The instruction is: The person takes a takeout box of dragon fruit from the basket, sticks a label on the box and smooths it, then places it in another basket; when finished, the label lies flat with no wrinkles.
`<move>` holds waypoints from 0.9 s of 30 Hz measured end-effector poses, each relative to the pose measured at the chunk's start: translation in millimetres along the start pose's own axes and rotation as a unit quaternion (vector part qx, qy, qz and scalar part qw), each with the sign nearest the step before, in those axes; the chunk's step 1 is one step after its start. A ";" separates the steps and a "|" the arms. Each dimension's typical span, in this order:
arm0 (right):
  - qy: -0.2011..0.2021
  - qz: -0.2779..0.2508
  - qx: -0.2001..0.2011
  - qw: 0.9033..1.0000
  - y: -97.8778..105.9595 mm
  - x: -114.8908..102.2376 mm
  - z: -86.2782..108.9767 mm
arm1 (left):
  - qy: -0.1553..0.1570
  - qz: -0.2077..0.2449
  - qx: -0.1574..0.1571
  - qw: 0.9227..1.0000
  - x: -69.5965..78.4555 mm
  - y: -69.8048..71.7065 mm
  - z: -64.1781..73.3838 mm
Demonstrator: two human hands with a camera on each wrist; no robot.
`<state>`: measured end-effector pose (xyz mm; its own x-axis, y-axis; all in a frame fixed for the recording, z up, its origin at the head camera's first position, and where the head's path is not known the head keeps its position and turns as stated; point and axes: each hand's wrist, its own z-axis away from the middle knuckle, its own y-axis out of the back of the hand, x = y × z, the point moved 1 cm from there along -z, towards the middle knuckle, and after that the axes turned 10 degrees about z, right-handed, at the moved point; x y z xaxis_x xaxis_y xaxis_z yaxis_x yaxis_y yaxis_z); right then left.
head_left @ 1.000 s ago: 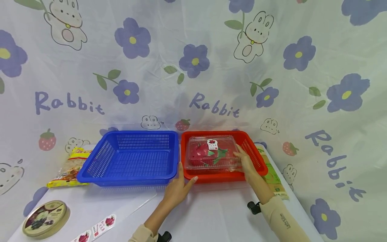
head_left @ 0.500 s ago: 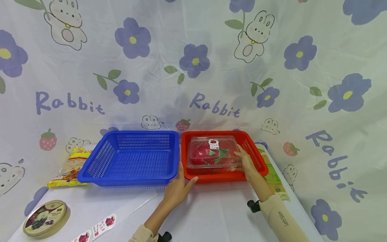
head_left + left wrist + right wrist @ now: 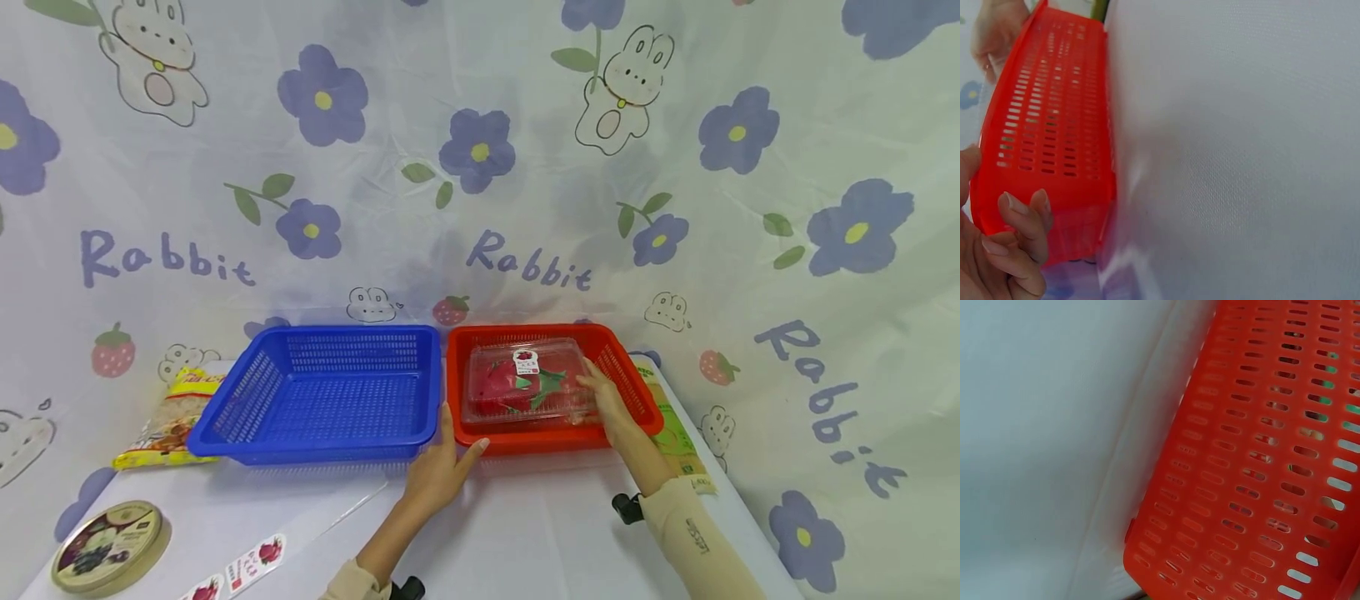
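A clear plastic clamshell box (image 3: 551,408) with pink-red dragon fruit (image 3: 498,383) inside sits within the red basket (image 3: 637,392). On its lid is a white sticker (image 3: 526,361) with a fruit picture. My right hand (image 3: 609,404) holds the box at its right end, inside the basket; its lower fingers are hidden. At the front left corner of the red basket, my left hand (image 3: 437,473) grips the rim. The left wrist view shows its curled fingers (image 3: 1029,228) against the outside wall and the thumb at the rim. The right wrist view shows mainly the basket's slotted wall (image 3: 1247,456).
A blue basket (image 3: 341,408) stands left of the red one. Beyond it lies a yellow food bag (image 3: 168,421). A round tin (image 3: 112,546) and a sticker strip (image 3: 251,567) are at front left. A green packet (image 3: 678,442) lies right of the red basket, and a patterned curtain (image 3: 390,200) hangs behind.
The clear box has shifted slightly right and settled a little lower at its left end in the red basket. Both hands stay almost where they were.
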<state>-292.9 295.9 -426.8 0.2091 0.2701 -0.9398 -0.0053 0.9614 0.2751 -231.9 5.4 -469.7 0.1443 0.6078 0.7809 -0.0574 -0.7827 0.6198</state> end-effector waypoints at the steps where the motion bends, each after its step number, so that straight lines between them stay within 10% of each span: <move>1: 0.000 0.004 -0.001 1.000 -0.4 -0.2 -0.6 | -0.002 -0.002 0.002 1.000 0.0 0.3 0.2; 27: -0.007 0.016 -0.007 1.000 0.1 1.4 -5.9 | -0.011 -0.008 0.009 1.000 -1.2 0.0 0.2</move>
<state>-298.4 296.7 -429.3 0.2219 0.3004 -0.9276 -0.0266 0.9529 0.3022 -231.8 4.6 -470.7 0.1677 0.6165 0.7693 -0.0381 -0.7757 0.6299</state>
